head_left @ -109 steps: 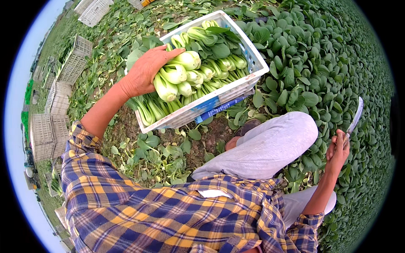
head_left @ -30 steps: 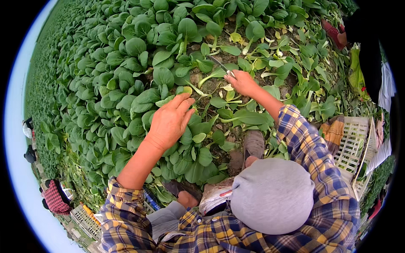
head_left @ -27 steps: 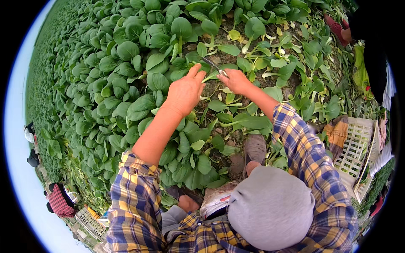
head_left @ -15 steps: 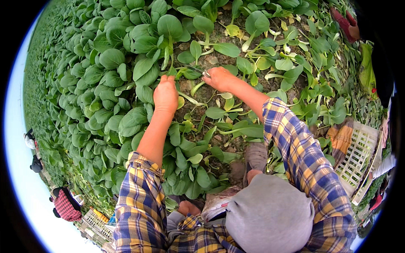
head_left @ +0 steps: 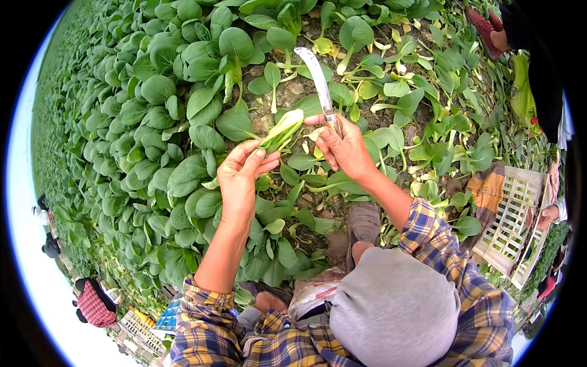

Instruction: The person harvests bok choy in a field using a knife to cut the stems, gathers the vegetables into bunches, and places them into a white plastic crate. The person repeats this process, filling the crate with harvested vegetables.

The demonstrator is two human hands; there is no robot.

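Observation:
My left hand (head_left: 237, 183) pinches a small head of bok choy (head_left: 284, 130) between thumb and fingers, its pale cut base pointing up and to the right. The leafy end lies against my fingers. Just to the right, my right hand (head_left: 348, 150) grips the handle of a harvesting knife (head_left: 317, 76). Its long blade stands up, curving left at the tip, and one finger reaches toward the bok choy's base. Both hands are raised above the soil, where cut leaves (head_left: 348, 181) lie scattered. Uncut bok choy plants (head_left: 157, 88) grow densely to the left.
A pale slatted crate (head_left: 512, 211) with an orange-brown cloth (head_left: 487, 186) is at the right, near another person's hand (head_left: 548, 215). A co-worker's red shoe (head_left: 480, 29) shows at the upper right. At the lower left are a person in red check (head_left: 98, 304) and another crate (head_left: 142, 333).
The bok choy has come up out of the row in my left hand, nearer to me. My right hand has moved right and toward me, with the knife blade now upright.

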